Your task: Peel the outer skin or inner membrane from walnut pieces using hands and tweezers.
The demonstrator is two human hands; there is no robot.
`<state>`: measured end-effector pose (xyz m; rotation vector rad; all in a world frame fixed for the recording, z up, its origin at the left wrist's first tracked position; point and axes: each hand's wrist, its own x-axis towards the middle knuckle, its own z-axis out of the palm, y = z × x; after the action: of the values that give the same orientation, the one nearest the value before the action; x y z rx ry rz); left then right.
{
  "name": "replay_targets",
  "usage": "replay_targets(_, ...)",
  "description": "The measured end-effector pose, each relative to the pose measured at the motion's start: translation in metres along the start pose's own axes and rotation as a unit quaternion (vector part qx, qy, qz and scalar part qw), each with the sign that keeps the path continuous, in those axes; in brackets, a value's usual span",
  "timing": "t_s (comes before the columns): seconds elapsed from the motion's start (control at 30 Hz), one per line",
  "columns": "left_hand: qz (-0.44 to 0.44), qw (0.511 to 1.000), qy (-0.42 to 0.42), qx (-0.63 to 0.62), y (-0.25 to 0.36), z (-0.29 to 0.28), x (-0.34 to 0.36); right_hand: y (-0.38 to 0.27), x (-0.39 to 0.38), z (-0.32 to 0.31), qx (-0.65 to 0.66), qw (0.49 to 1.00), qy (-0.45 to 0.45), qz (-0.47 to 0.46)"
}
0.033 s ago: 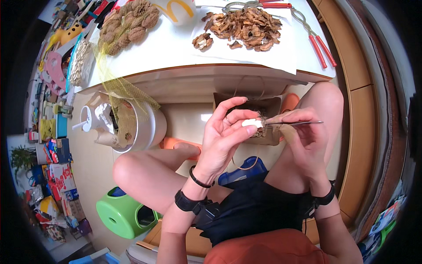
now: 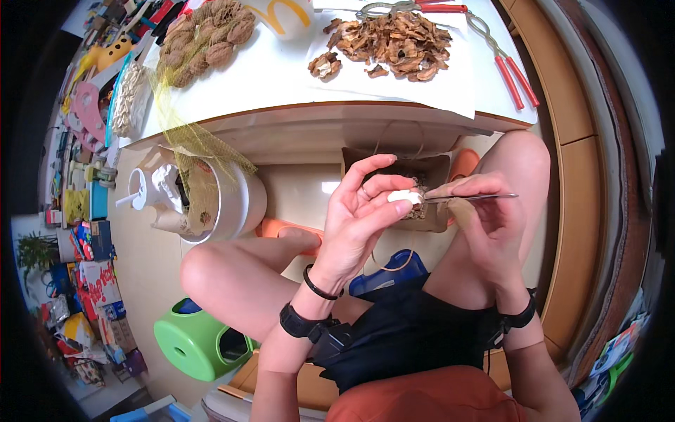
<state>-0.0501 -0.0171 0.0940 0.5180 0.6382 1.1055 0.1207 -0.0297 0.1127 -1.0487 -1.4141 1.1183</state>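
Observation:
My left hand pinches a small white piece, seemingly a peeled walnut kernel, between thumb and fingers, its other fingers curved above. Brown skin shows at the kernel's right end. My right hand grips thin metal tweezers, whose tips meet that brown end. Both hands hang above a brown paper bag on the floor, with small scraps inside. On the white table lies a heap of brown flaky walnut pieces on white paper, one lighter piece beside it.
Whole walnuts in yellow netting lie at the table's left, the net trailing over a white bin. Red-handled plier-like crackers rest at the right. A green stool and blue plastic object stand near my legs.

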Motion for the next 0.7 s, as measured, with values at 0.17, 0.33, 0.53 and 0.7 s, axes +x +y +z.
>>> replay_targets(0.17,-0.013,1.0,-0.003,-0.014,0.001,0.0,0.0,-0.002,0.001,0.001,-0.021,1.0,0.003,-0.022)
replay_targets(0.33,-0.019,0.999,-0.026,-0.005,-0.001,-0.001,0.0,-0.002,0.004,0.002,-0.003,1.0,0.017,-0.023)
replay_targets(0.53,-0.007,1.0,-0.028,-0.006,-0.005,0.0,0.0,-0.002,0.009,0.0,-0.015,1.0,0.019,-0.006)
replay_targets(0.7,0.059,0.99,0.066,0.105,0.028,0.01,-0.003,0.006,0.018,-0.006,-0.086,0.993,0.03,0.07)
